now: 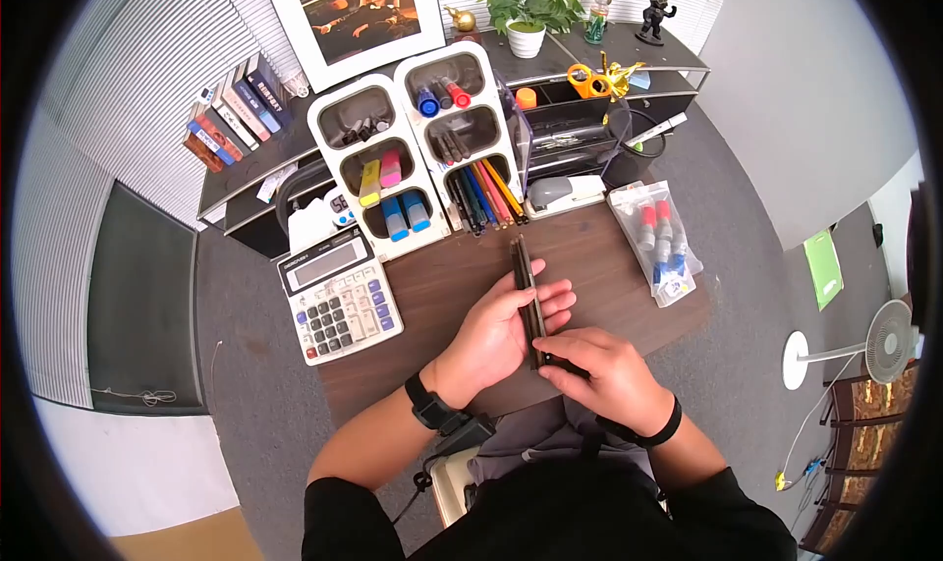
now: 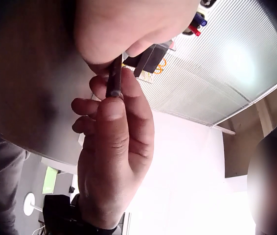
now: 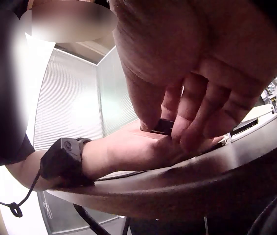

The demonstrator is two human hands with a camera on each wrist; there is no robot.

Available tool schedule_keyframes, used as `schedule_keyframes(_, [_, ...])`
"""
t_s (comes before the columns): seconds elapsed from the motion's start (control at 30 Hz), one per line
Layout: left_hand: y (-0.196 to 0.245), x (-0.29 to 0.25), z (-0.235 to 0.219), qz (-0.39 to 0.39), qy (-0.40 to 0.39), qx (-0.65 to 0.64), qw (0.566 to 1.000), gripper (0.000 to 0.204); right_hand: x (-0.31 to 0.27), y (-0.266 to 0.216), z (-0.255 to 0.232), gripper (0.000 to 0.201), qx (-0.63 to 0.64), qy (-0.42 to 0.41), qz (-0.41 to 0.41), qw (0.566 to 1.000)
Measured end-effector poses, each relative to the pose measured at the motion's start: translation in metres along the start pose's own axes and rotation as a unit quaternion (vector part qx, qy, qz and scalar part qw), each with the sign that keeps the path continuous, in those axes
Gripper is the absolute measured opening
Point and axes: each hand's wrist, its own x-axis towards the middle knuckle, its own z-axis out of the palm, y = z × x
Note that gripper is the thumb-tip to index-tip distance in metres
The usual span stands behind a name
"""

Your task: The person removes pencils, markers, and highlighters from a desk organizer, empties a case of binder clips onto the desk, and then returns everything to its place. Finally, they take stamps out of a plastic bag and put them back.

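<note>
A long, slim dark object, perhaps sticks or pens side by side (image 1: 526,286), stands out lengthwise between both hands above the desk. My left hand (image 1: 491,335) grips it with the thumb over it, fingers partly extended beyond. At its near end, my right hand (image 1: 609,372) pinches it between thumb and fingers; a short black part shows there. In the left wrist view the right hand (image 2: 116,142) holds the dark object's end (image 2: 114,83) below the left hand (image 2: 133,27). In the right wrist view a dark piece (image 3: 164,127) shows among the right hand's fingers (image 3: 190,110).
A white organizer (image 1: 444,229) with pens, highlighters and pencils stands at the desk's back. A calculator (image 1: 342,301) lies left; a clear case of markers (image 1: 660,242) lies right. Behind are a white stapler-like item (image 1: 565,196), orange scissors (image 1: 587,82) and a potted plant (image 1: 526,40).
</note>
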Motion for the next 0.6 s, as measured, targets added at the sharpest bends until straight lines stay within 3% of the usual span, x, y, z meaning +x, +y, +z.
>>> schedule_keyframes(0.3, [0.002, 0.001, -0.003, -0.024, 0.001, -0.037, 0.999, 0.039, -0.012, -0.030, -0.040, 0.029, 0.067, 0.054, 0.003, 0.996])
schedule_keyframes(0.5, [-0.003, 0.004, -0.012, -0.028, -0.024, -0.063, 0.997, 0.037, 0.044, -0.006, -0.031, 0.028, 0.048, 0.119, -0.048, 0.991])
schedule_keyframes(0.6, [0.002, 0.005, -0.011, -0.012, -0.025, -0.044, 0.999, 0.045, 0.081, 0.018, -0.014, 0.025, 0.085, 0.133, 0.038, 0.987])
